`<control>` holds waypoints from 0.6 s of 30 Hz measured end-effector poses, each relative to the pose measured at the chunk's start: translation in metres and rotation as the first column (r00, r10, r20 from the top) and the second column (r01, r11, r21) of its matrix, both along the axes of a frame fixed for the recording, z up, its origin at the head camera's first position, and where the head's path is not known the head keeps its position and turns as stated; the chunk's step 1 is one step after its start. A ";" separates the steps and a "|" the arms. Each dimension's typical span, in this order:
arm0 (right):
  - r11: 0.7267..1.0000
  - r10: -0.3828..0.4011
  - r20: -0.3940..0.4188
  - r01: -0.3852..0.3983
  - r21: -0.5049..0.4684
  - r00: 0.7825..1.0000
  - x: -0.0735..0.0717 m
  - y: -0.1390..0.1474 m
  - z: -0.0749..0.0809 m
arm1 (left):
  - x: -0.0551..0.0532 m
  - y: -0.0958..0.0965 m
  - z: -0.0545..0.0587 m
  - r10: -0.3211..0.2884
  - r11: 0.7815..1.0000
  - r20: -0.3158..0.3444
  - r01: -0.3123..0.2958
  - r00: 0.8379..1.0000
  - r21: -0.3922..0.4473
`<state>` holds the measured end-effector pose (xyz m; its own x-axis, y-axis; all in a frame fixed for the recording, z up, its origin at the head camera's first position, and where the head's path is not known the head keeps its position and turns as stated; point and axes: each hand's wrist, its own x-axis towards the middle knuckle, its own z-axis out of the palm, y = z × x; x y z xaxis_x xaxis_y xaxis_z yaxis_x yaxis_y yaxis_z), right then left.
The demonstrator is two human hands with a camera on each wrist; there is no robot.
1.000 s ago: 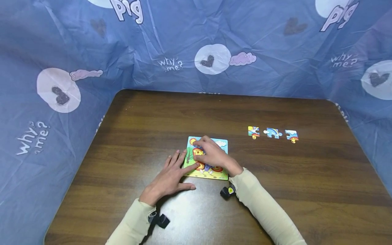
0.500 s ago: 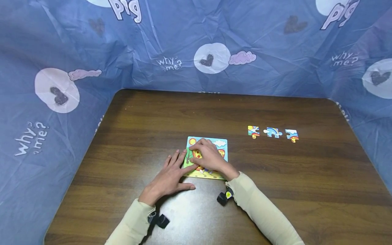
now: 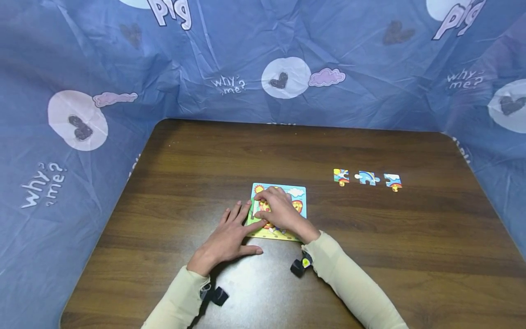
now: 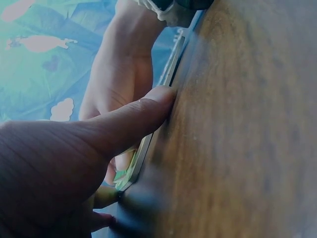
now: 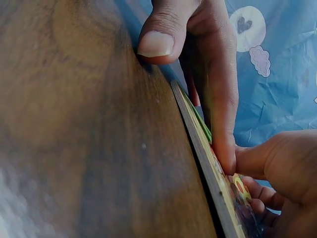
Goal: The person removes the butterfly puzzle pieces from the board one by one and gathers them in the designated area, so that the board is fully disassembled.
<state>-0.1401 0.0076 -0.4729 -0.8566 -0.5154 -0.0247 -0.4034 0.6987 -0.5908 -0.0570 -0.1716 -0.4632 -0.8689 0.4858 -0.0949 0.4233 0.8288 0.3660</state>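
A colourful jigsaw board (image 3: 297, 193) lies flat on the table. My right hand (image 3: 281, 212) reaches over it from the right, thumb and index finger curled about a yellow-and-red puzzle piece (image 3: 264, 207) in the board's left half. A pale edge shows along that piece's left side; whether it is raised cannot be told. My left hand (image 3: 226, 242) rests with straight, spread fingers at the board's left side, its index finger on the lower left corner. In the right wrist view, the left index finger (image 5: 223, 109) meets the right thumb. The right palm hides much of the picture.
To the right, three loose puzzle pieces lie in a row: a left one (image 3: 341, 177), a rainbow middle one (image 3: 367, 178) and a right one (image 3: 393, 181). The wooden table (image 3: 197, 155) is backed by a blue patterned cloth (image 3: 230, 55).
My right hand has shifted slightly left on the board since a second ago, its fingers now over the left piece, whose pale left edge now shows. My left hand has stayed put.
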 end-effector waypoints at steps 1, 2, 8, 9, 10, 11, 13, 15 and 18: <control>1.000 0.003 -0.005 -0.003 0.001 1.000 0.000 0.000 0.000 | 0.000 0.000 0.000 -0.001 1.000 0.002 0.001 1.000 -0.001; 1.000 0.008 -0.010 -0.008 0.001 1.000 0.000 0.000 0.001 | 0.000 0.000 0.000 -0.001 1.000 0.004 0.001 1.000 0.000; 0.999 0.048 -0.058 -0.048 -0.008 0.997 0.001 -0.001 0.004 | 0.000 0.000 0.001 -0.005 1.000 0.012 0.005 1.000 0.000; 0.999 0.050 -0.065 -0.051 -0.011 0.997 0.001 -0.002 0.004 | 0.000 0.000 0.001 -0.005 1.000 0.011 0.005 1.000 0.000; 0.999 0.050 -0.069 -0.051 -0.017 0.996 0.001 -0.002 0.005 | 0.000 0.000 0.000 -0.005 1.000 0.010 0.005 1.000 0.000; 0.999 0.047 -0.067 -0.049 -0.021 0.997 0.001 -0.002 0.005 | 0.000 0.000 0.000 -0.006 1.000 0.010 0.006 1.000 0.000; 0.999 0.042 -0.072 -0.044 -0.022 0.996 0.001 -0.003 0.006 | 0.000 0.000 0.000 -0.005 1.000 0.010 0.005 1.000 0.002; 0.999 0.040 -0.082 -0.043 -0.025 0.996 0.002 -0.003 0.006 | 0.000 0.000 0.000 -0.004 1.000 0.009 0.004 1.000 0.005; 0.999 0.038 -0.099 -0.041 -0.027 0.994 0.002 -0.003 0.005 | 0.000 0.000 -0.001 -0.008 1.000 0.002 0.008 1.000 0.007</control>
